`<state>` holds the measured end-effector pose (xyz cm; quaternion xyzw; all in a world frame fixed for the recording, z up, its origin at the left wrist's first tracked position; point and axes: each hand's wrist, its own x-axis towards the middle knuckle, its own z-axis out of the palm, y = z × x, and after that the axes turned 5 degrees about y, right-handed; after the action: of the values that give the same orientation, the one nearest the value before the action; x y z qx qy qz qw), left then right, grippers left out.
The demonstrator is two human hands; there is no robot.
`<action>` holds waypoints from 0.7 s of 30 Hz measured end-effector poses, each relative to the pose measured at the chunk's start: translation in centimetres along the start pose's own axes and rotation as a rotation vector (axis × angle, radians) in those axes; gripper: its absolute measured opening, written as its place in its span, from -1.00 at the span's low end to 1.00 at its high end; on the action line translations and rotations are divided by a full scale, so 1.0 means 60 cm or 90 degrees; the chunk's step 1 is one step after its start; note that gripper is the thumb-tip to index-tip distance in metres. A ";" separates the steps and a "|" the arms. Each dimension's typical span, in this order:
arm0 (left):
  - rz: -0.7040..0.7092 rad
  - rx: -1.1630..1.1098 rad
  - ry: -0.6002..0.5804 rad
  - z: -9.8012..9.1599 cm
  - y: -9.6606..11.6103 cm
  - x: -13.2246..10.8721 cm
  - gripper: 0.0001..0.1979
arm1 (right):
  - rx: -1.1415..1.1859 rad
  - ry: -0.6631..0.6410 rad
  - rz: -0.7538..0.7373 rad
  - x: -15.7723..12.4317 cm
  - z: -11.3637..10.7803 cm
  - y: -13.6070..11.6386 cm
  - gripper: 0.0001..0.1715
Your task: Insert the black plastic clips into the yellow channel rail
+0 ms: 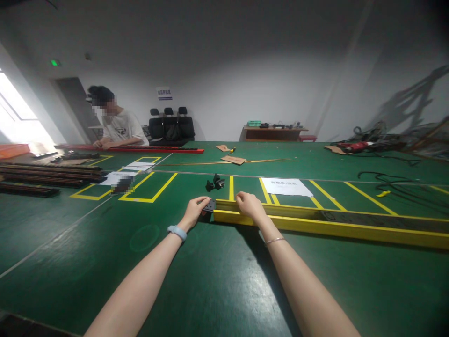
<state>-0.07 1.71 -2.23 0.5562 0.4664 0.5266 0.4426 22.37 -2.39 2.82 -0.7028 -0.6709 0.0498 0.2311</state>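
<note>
My left hand (pixel 193 213) pinches a black socket module (pixel 210 205) with slots in its face, at the left open end of a long yellow channel (pixel 298 225). The module touches or nearly touches that end; I cannot tell if it is inside. Curled over the channel's walls near the same end, my right hand (pixel 250 206) grips the channel, its fingertips partly hidden. Farther right, a dark strip (pixel 365 218) with a round mark lies within the channel. Several small black pieces (pixel 215 182) lie in a heap just beyond my left hand.
A printed paper sheet (pixel 287 186) lies behind the channel on the green table (pixel 210 281). Dark rails (pixel 52 174) are stacked at left. Across the table a person (pixel 121 124) works at a red rail (pixel 157 149). Black cables (pixel 393 180) and a red power tool (pixel 356 146) lie right.
</note>
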 end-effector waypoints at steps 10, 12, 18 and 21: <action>-0.021 -0.016 -0.010 -0.001 -0.005 0.005 -0.58 | -0.007 -0.009 0.013 -0.001 -0.002 -0.003 -0.60; -0.020 -0.014 -0.007 -0.001 -0.006 0.006 -0.59 | -0.007 -0.010 0.013 -0.001 -0.002 -0.003 -0.60; -0.027 -0.017 -0.007 -0.001 -0.006 0.006 -0.59 | -0.003 -0.007 0.009 -0.002 -0.003 -0.003 -0.61; -0.032 -0.022 -0.004 -0.001 -0.005 0.006 -0.58 | -0.001 -0.007 0.009 -0.002 -0.002 -0.003 -0.61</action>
<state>-0.12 2.11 -2.47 0.5385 0.4693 0.5215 0.4668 22.25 -2.52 2.98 -0.7073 -0.6675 0.0545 0.2261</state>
